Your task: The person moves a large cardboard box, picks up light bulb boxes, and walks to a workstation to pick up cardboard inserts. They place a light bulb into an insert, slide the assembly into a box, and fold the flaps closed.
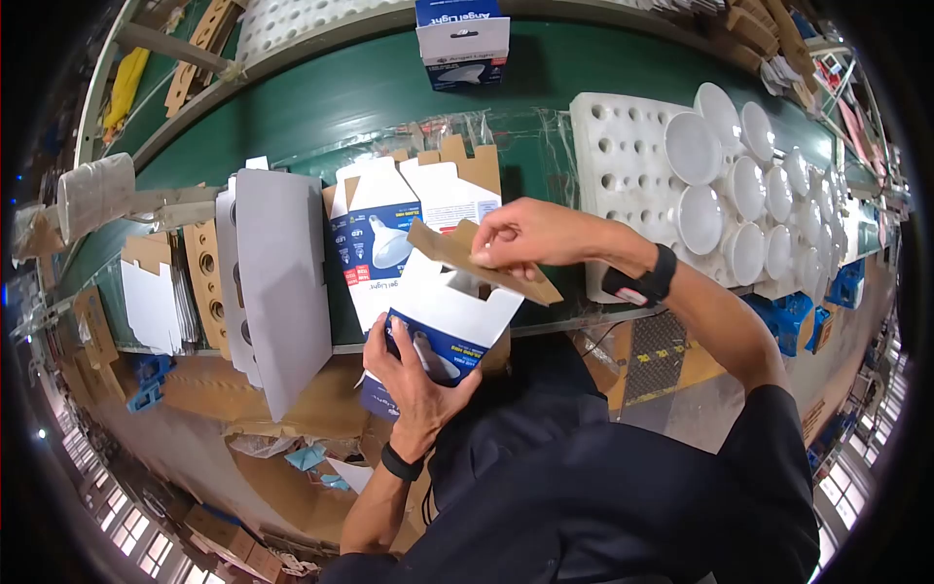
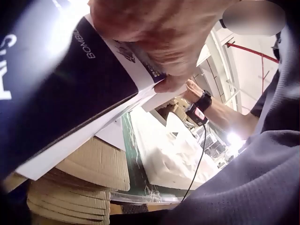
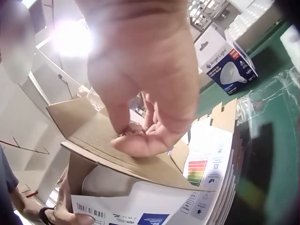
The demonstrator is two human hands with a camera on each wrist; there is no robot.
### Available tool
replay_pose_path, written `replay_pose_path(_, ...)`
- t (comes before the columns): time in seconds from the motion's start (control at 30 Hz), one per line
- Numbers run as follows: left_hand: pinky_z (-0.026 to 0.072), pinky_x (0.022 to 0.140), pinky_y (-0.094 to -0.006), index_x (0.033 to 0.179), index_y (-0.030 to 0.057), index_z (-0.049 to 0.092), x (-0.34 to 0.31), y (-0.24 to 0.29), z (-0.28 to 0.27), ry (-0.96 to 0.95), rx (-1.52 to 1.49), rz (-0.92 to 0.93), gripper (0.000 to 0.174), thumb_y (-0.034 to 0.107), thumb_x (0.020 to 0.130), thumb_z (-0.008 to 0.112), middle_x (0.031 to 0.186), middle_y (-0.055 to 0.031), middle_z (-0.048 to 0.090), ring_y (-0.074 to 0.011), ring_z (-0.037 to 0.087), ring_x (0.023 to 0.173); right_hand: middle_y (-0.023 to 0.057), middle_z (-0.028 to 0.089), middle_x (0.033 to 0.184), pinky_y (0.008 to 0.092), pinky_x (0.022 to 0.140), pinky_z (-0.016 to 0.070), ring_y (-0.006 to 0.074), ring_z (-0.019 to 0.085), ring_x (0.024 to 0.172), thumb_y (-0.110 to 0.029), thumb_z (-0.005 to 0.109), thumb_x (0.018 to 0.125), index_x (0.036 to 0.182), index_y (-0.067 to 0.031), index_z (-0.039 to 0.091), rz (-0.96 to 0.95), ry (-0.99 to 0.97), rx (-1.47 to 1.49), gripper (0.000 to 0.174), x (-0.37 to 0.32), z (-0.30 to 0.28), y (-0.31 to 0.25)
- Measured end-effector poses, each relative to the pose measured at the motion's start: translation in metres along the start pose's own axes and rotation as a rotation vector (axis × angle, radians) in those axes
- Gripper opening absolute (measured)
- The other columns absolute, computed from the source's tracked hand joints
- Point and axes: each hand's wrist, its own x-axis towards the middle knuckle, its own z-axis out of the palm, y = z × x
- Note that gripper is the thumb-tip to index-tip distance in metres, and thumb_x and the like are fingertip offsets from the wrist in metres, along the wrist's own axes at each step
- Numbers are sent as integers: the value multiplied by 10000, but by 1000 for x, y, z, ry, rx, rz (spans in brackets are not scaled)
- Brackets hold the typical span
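Note:
A blue and white light bulb box [image 1: 459, 352] stands at the table's front edge, its top end open. My left hand [image 1: 416, 389] grips it from the near side, fingers spread over a printed panel. My right hand [image 1: 545, 237] is over the opening and pinches a folded brown cardboard piece [image 3: 101, 136] between thumb and curled fingers. Below that cardboard, a smooth white rounded thing [image 3: 105, 182] shows inside the box, mostly hidden by the walls. Flattened printed cartons [image 1: 375, 229] lie stacked just beyond the box.
A closed Angel Light box [image 1: 464, 47] stands at the far side of the green table [image 1: 360, 73]. White foam trays [image 1: 608, 151] at right hold several white domed bulbs [image 1: 744, 185]. To the left stand grey-white sheets [image 1: 282, 263] and brown cardboard with holes [image 1: 206, 277].

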Motion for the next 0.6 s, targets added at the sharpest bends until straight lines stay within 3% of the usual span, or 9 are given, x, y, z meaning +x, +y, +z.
replay_pose_path(0.1,309,1072,-572,1528,-27,192,2,1,-4,-23,-5,14,1220,337,589,880,1450,-330,295,-482,329,1321,23,598,661,268,524,438,102,562,598,-297,697,921,930,18,664,-142,-13,-87,317,-11,-3,-9)
replay_pose_path(0.17,310,1077,-577,1530,-28,185,4,4,-5,-56,27,-18,1217,327,594,877,1457,-328,279,-484,323,1328,33,588,651,296,542,444,122,560,599,-292,705,893,912,32,649,-303,-24,-371,330,-11,-7,-19)
replay_pose_path(0.23,328,1045,-575,1537,-1,203,8,5,-4,9,-8,-139,1246,372,573,898,1442,-334,280,-487,329,1320,13,598,677,276,543,419,90,515,598,-245,701,913,928,29,645,-314,-64,-358,280,-3,-13,-24)
replay_pose_path(0.27,334,1077,-555,1532,-39,179,7,4,-4,16,-7,-120,1223,301,587,877,1467,-323,269,-470,340,1325,11,601,681,276,542,417,88,514,598,-253,697,918,932,30,648,-290,-90,-301,287,5,-13,-16)
replay_pose_path(0.37,336,1077,-557,1531,-50,175,3,-1,1,-38,29,-67,1226,299,586,873,1464,-325,273,-466,341,1326,7,615,696,272,528,425,85,527,594,-279,693,928,952,25,661,-185,-164,-202,306,22,-23,9)
replay_pose_path(0.43,329,1075,-572,1526,-58,171,4,3,1,-35,-6,-57,1244,333,577,873,1465,-334,268,-477,329,1331,8,633,717,260,523,445,84,558,604,-286,696,929,975,23,672,23,-244,42,314,26,-31,13)
replay_pose_path(0.5,329,1075,-570,1520,-63,172,-1,6,2,-68,33,-58,1256,354,570,880,1462,-332,271,-480,324,1330,26,651,723,238,526,456,71,581,613,-270,681,935,959,9,694,-86,-67,69,280,31,-39,13)
replay_pose_path(0.57,331,1071,-572,1518,-62,172,3,11,5,-45,66,-107,1254,361,573,881,1461,-332,272,-481,324,1330,24,637,676,231,508,442,66,574,585,-256,673,937,895,-7,696,-92,49,-198,254,41,-49,7)
replay_pose_path(0.6,334,1067,-575,1515,-61,173,7,10,6,-31,84,-130,1253,367,575,882,1460,-332,274,-481,323,1330,20,629,658,230,500,434,64,565,573,-247,675,933,862,-9,688,20,-1,-140,249,38,-50,4)
